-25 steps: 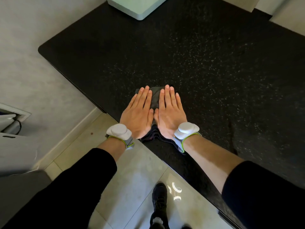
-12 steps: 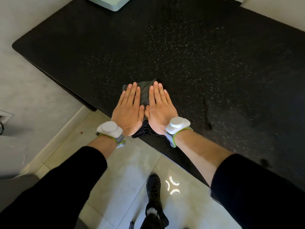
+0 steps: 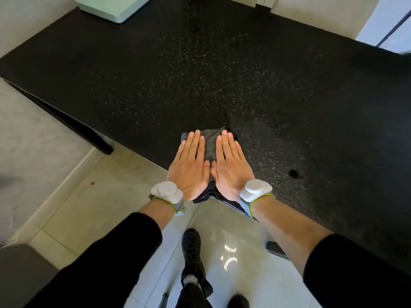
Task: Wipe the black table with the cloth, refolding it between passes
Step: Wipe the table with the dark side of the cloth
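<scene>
Mid wiping pass: left hand (image 3: 189, 165) and right hand (image 3: 231, 167), both flat, press folded cloth (image 3: 210, 143) on bench (image 3: 222, 74) at lower center; next likely refold.

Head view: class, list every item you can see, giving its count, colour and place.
table: one, black, across the upper view.
cloth: one, grey, folded, at the table's near edge.
box: one, pale green, far left corner of the table.
floor: pale tiles, below the table.
shoe: one plainly visible, black, on the tiles.
wrist bands: two, white with green trim, one per wrist.
left hand: flat on the cloth's left part.
right hand: flat on the cloth's right part.
</scene>
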A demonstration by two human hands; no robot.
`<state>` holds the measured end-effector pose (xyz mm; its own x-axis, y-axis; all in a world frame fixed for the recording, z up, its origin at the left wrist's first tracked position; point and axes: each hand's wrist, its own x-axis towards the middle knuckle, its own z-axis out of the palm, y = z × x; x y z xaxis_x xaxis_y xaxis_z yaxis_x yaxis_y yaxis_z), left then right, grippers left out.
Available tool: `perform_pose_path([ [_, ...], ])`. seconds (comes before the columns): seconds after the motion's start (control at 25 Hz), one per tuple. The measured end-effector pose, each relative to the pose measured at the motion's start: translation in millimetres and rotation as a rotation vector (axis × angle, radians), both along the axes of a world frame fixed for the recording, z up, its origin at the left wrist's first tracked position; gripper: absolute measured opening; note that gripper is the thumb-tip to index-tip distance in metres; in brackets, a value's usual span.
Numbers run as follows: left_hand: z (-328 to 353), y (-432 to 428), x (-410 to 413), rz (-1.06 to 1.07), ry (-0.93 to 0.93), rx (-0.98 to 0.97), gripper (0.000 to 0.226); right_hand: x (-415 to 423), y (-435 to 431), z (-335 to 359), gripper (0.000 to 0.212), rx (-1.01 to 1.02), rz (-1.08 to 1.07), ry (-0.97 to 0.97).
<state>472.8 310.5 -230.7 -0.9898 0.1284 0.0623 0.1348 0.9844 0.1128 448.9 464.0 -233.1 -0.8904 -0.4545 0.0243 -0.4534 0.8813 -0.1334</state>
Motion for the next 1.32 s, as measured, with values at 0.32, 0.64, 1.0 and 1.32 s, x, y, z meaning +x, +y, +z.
perform_pose_path([
  [0.32,3,48,14,-0.047,-0.020,-0.017,0.067,19,48,0,0.068,0.025,-0.036,0.013],
  [0.64,4,36,-68,-0.025,0.001,0.006,0.068,-66,31,0,0.072,-0.003,-0.053,0.009],
  [1.0,0,14,-196,-0.070,-0.026,0.006,0.067,-182,11,0,0.073,-0.014,-0.122,0.003],
  [1.32,-3,10,-234,-0.076,-0.011,-0.015,0.069,-214,6,0,0.074,0.007,-0.145,-0.006],
])
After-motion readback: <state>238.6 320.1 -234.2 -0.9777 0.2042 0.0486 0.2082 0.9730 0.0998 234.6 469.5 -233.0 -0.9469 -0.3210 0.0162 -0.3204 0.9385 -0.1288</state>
